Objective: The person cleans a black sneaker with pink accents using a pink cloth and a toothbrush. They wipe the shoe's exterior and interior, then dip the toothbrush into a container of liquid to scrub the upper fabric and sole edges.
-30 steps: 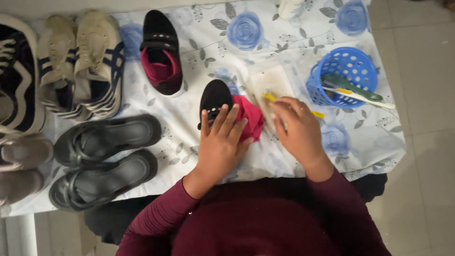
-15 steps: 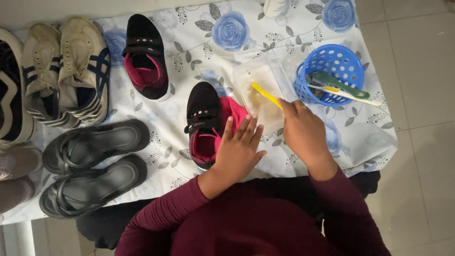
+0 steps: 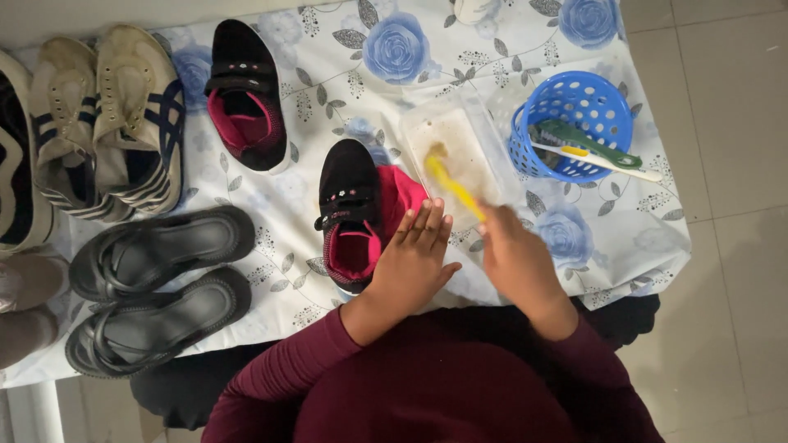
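A small black and pink shoe (image 3: 355, 215) lies on the flowered tablecloth (image 3: 345, 74), sole down. My left hand (image 3: 413, 261) rests flat on its right side, fingers spread over the pink part. My right hand (image 3: 515, 258) grips a yellow brush (image 3: 450, 184) whose tip reaches into a shallow clear tray (image 3: 460, 141) of brownish water. The brush is blurred.
A matching black and pink shoe (image 3: 245, 98) lies further back. A blue perforated basket (image 3: 570, 123) with brushes stands at the right. Worn beige sneakers (image 3: 107, 123) and dark grey sandals (image 3: 156, 287) fill the left side. The table's right edge borders tiled floor (image 3: 730, 246).
My left hand set the small shoe down flat and now rests on it. My right hand moved the yellow brush forward into the tray.
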